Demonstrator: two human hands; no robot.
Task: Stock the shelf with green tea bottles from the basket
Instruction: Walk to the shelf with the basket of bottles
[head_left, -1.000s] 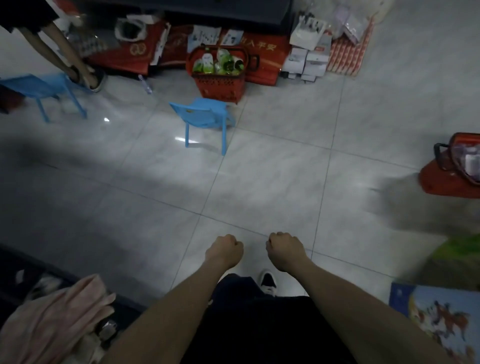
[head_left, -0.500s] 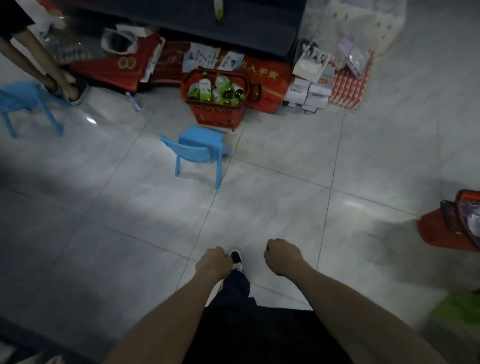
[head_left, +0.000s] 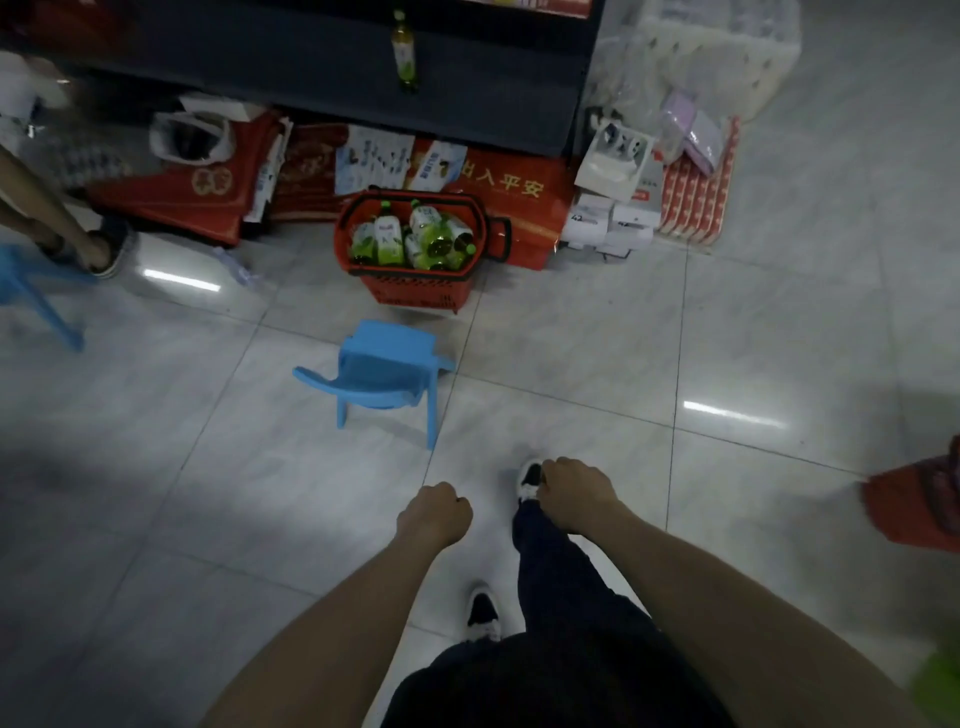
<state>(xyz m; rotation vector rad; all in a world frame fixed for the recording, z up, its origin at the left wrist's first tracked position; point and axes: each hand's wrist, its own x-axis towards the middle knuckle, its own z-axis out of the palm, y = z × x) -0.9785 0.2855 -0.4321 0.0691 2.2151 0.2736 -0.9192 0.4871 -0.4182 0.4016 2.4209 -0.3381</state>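
Observation:
A red plastic basket (head_left: 415, 288) stands on the floor ahead, at the foot of a dark shelf (head_left: 311, 62). Several green tea bottles (head_left: 410, 236) lie and stand inside it. One green tea bottle (head_left: 403, 54) stands upright on the shelf. My left hand (head_left: 435, 514) and my right hand (head_left: 574, 491) hang in front of me as fists, holding nothing, well short of the basket. My feet and dark trousers show below them.
A small blue chair (head_left: 384, 371) stands between me and the basket. Red boxes (head_left: 519, 208), white cartons (head_left: 613, 208) and toilet-paper packs (head_left: 727, 52) crowd the shelf's base. Another person's legs (head_left: 57, 228) and a second blue chair (head_left: 36, 296) are at the left. A red basket (head_left: 919, 504) is at the right.
I have walked forward: the basket, chair and shelf have come nearer and lower in view. Both hands stay clenched and empty.

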